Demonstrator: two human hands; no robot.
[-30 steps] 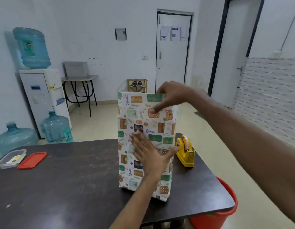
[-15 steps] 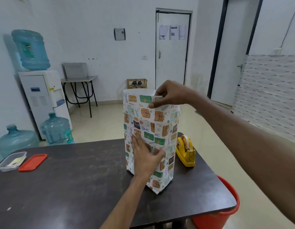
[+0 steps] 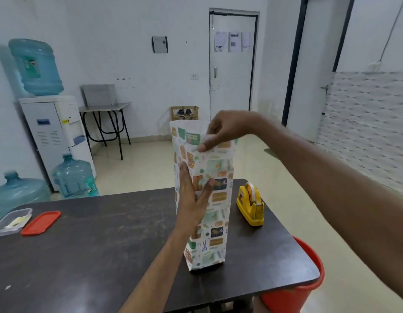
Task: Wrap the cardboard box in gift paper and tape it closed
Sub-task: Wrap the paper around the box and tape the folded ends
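A tall box wrapped in patterned gift paper stands upright on the dark table. The cardboard itself is hidden under the paper. My left hand lies flat against the left face of the wrapped box, fingers straight. My right hand pinches the loose paper edge at the open top. A yellow tape dispenser sits on the table just right of the box.
A clear plastic container and its red lid lie at the table's left edge. A red bucket stands below the table's right corner. Water bottles and a dispenser stand at the left wall.
The wrapped box has turned, so a narrower corner now faces me. My left hand has slid up to the left face. My right hand stays pinching the top edge.
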